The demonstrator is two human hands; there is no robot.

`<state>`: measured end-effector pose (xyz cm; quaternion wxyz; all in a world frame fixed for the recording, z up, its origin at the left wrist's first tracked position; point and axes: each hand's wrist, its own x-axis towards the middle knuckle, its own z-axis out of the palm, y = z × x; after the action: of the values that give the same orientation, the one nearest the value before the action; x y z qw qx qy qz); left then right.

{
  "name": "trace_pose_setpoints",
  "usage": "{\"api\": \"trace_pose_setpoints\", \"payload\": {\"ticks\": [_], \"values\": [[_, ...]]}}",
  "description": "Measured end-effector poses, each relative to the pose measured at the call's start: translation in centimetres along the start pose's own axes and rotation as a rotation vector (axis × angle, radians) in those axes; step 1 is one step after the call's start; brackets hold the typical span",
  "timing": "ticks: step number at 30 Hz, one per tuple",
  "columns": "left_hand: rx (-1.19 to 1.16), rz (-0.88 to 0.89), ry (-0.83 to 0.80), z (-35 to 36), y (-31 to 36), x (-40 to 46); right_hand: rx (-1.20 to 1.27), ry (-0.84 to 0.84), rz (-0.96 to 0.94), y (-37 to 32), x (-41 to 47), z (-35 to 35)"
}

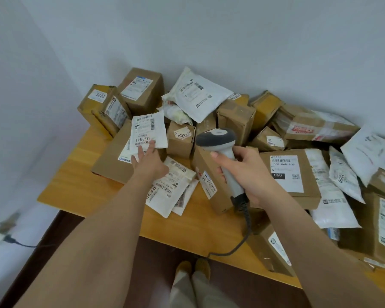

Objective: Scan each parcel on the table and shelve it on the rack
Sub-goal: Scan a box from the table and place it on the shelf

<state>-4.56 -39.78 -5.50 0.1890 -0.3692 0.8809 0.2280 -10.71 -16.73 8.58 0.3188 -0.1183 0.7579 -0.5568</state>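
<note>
head view: heaped parcels across the middle and right of the frame, many half buried under one another, so most labels only partly readable. right edge cuts off several brown boxes and a white mailer. small print on nearly every label too fine to read; only bold codes legible. lower left blurred, with a dark cable (20, 243) and some smeared pale object beside it, not identifiable. wooden table (80, 185) running from centre left to lower right, its far side hidden under the pile. no rack in view.

left hand (146, 162) at centre left, fingers straight and spread, fingertips touching the lower edge of a white labelled packet (148, 132) marked 71-6-6611, propped on a flat brown box (111, 161); thumb hidden behind the hand, so real grip not certain. just right of the wrist, a second white packet (171, 187) lying flat on the table.

right hand (245, 172) at centre, fingers wrapped around the handle of a grey and white barcode scanner (220, 141), head pointing up and to the left toward the held packet, coiled cord (245, 218) trailing down over the table edge. behind the hand, a large box (291, 174) labelled 060, partly hidden by the wrist.

bottom centre: two yellow shoes (193, 267) and pale trouser legs, cut off by the frame.
</note>
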Motion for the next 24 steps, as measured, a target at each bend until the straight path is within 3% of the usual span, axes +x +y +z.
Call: {"api": "trace_pose_setpoints", "payload": {"ticks": [2,5,7,10,14,16,20,24], "values": [[0.029,0.079,0.123,0.3,-0.4,-0.8,0.015,-0.008,0.017,-0.1,0.6,0.0],[0.010,0.353,0.351,1.3,-1.0,-4.0,0.082,-0.034,0.023,-0.6,1.3,0.4],[0.041,0.462,0.277,2.5,-1.4,-6.2,0.117,-0.049,0.031,-1.1,1.8,1.1],[0.065,0.395,0.107,2.9,-2.3,-7.4,0.130,-0.077,0.052,-2.2,2.4,2.3],[-0.102,0.250,0.256,0.7,-3.7,-6.5,0.105,-0.104,0.047,-3.0,2.9,3.7],[-0.060,0.174,0.299,-0.4,-5.0,-5.6,0.070,-0.098,0.045,-2.8,3.0,4.5],[0.067,-0.003,0.142,-1.7,-8.6,-3.8,0.048,-0.092,0.037,-2.5,2.8,5.9],[0.151,0.063,0.060,-2.0,-12.2,-2.2,0.026,-0.061,0.039,-3.1,2.1,8.3]]}}
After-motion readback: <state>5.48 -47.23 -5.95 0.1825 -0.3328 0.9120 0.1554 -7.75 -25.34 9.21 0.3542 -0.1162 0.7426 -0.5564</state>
